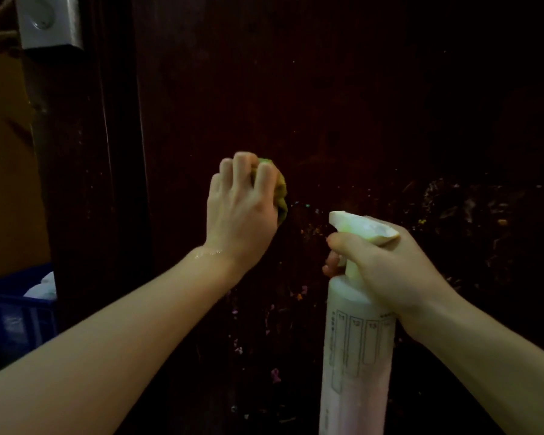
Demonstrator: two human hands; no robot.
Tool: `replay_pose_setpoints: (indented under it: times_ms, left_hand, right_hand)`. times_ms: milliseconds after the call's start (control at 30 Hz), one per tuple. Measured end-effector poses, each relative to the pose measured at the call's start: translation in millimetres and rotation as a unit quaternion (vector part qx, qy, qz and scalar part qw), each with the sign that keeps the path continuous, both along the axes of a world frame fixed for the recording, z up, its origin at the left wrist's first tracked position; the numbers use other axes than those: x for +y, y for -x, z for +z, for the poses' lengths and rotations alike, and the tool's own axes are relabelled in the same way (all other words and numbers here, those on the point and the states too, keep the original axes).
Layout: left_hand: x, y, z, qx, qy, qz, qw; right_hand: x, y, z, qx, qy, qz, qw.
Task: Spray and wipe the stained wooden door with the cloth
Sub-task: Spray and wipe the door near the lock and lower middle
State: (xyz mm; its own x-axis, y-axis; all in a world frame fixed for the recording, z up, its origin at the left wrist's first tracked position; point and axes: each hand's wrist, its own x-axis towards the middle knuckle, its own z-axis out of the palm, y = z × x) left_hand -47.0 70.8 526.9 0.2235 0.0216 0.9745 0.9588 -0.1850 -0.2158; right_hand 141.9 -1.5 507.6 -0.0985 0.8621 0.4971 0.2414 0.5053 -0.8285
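Against the dark door (327, 105), the left hand (242, 211) curls its fingers round a bunched green cloth (281, 196) and presses it on the wood. Just right of that hand, the right hand (387, 265) grips the spray bottle (358, 356), one finger on the trigger. Little stains sit right of and below the cloth. I think it is best to rub hard in small circles and spray the spots first.
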Motion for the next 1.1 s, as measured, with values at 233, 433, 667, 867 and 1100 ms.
replay_pose_setpoints:
  times_ms: [233, 433, 667, 867, 1100]
  left_hand:
    - [-2.2, 1.6, -43.3, 0.069, 0.051, -0.011, 0.996]
    - [-3.1, 2.7, -42.4, 0.065, 0.058, -0.014, 0.996]
    - [0.4, -14.9, -11.4, -0.027, -0.004, -0.015, 1.0]
    - [-2.5, -13.9, -58.3, 0.214, 0.064, -0.027, 0.974]
    - [-1.5, -2.2, -10.5, 0.086, 0.027, -0.023, 0.996]
  right_hand:
    - [3.9, 6.7, 5.4, -0.036, -0.043, -0.042, 0.998]
    - [6.6, 6.7, 6.6, -0.014, -0.018, -0.014, 1.0]
    - [6.0, -3.0, -7.4, -0.061, -0.034, -0.043, 0.997]
    - [6.6, -10.2, -8.3, -0.022, -0.008, -0.044, 0.999]
    - [6.7, -6.9, -9.3, -0.076, -0.001, -0.023, 0.997]
